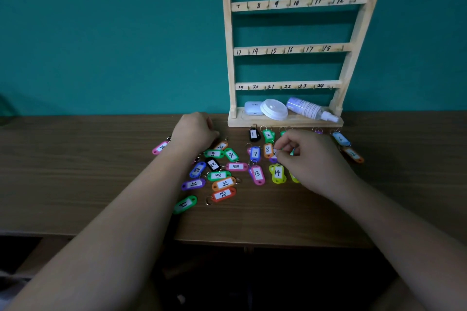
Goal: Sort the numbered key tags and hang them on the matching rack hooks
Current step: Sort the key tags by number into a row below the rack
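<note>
On the bench (75,171), near the rack (228,58), the tags (257,174) lie in a loose heap (218,175) at left and in sorted rows (255,153) at right. Our right grip (310,156) is clamped on a purple tag (273,159) just right of tag 8 (267,150). Our left grip (194,131) is curled at the heap's far edge; we cannot tell whether it holds anything.

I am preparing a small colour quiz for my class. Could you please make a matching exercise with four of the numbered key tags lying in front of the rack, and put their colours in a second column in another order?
Column one:
A. tag 1
B. tag 7
C. tag 13
D. tag 14

Column two:
p. yellow
q. black
r. pink
s. blue

Pairs: A-q, B-s, C-r, D-p.
</note>
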A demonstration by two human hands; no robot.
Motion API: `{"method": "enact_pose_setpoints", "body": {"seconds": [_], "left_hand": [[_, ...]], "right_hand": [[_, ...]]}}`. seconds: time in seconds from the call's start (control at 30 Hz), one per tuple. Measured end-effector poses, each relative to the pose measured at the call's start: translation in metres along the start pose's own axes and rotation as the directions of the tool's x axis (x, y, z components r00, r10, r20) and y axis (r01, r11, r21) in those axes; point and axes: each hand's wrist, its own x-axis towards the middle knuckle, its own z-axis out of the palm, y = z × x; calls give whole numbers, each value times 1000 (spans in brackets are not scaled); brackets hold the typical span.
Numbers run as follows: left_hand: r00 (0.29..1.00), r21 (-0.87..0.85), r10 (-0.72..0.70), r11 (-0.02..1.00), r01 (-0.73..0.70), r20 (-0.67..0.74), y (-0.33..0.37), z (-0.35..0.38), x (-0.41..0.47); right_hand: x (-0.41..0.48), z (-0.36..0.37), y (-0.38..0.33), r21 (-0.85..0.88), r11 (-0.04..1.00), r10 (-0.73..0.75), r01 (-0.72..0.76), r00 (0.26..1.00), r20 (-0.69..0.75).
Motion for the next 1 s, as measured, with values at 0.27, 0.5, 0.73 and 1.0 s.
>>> {"method": "enact_pose_setpoints", "body": {"seconds": [0.27,0.5,0.73,1.0], "left_hand": [[1000,-50,-24,998,25,11,-5,-4,1],[997,-154,-54,986,61,48,-7,-14,-5],[999,-435,9,901,10,42,-2,-29,-28],[954,-771,181,632,72,237,23,-27,-50]], "right_hand": [[7,12,-15,29,999,-18,18,1000,6],[12,22,-27,58,997,-46,47,999,-13],[14,27,-31,72,996,-55,54,998,6],[20,32,-32,112,992,-51,51,999,-11]]}}
